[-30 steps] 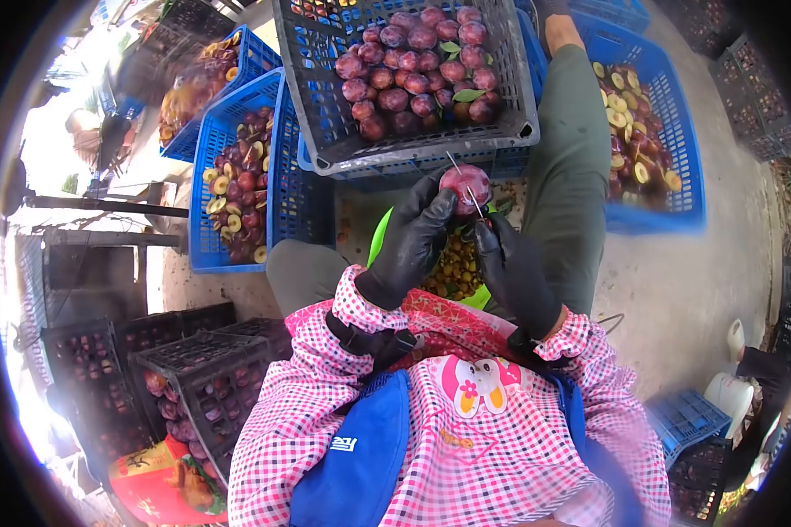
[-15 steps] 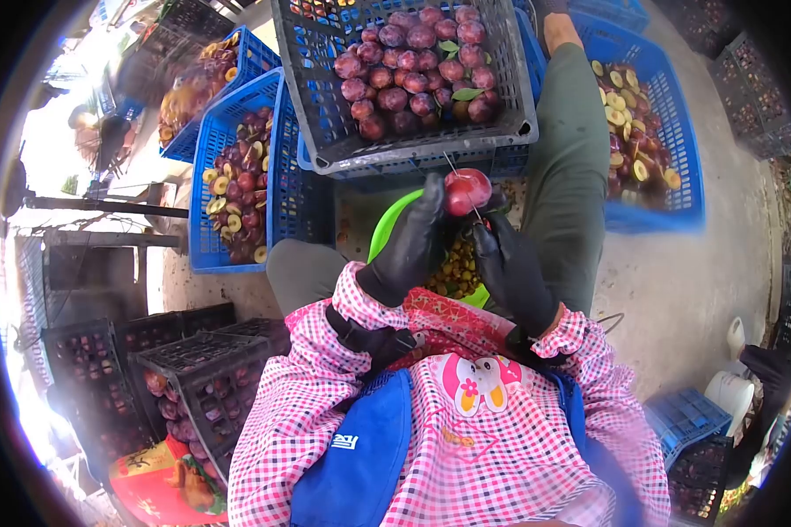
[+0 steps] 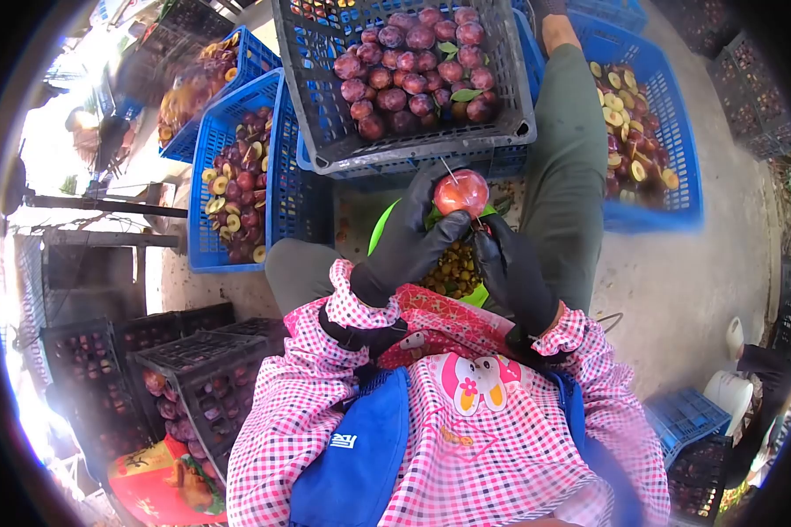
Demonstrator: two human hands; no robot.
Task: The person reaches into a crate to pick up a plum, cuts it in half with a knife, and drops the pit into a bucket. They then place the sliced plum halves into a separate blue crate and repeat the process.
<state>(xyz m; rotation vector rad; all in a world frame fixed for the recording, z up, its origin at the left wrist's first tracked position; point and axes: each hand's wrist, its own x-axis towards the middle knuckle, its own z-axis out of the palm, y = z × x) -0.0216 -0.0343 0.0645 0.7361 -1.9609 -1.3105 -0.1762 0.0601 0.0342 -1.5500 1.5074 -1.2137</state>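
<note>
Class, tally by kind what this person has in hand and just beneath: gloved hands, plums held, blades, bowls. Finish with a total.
Gloved hands: 2, left hand and right hand
Plum: 1
Blade: 1
Green bowl: 1
Total: 5

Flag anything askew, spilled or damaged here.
Nothing looks spilled or damaged. The one oddity: the dark grey plastic crate of whole purple plums sits on a blue plastic crate, seemingly tipped toward the person. The black-gloved left hand holds a red plum against the right hand.
</note>
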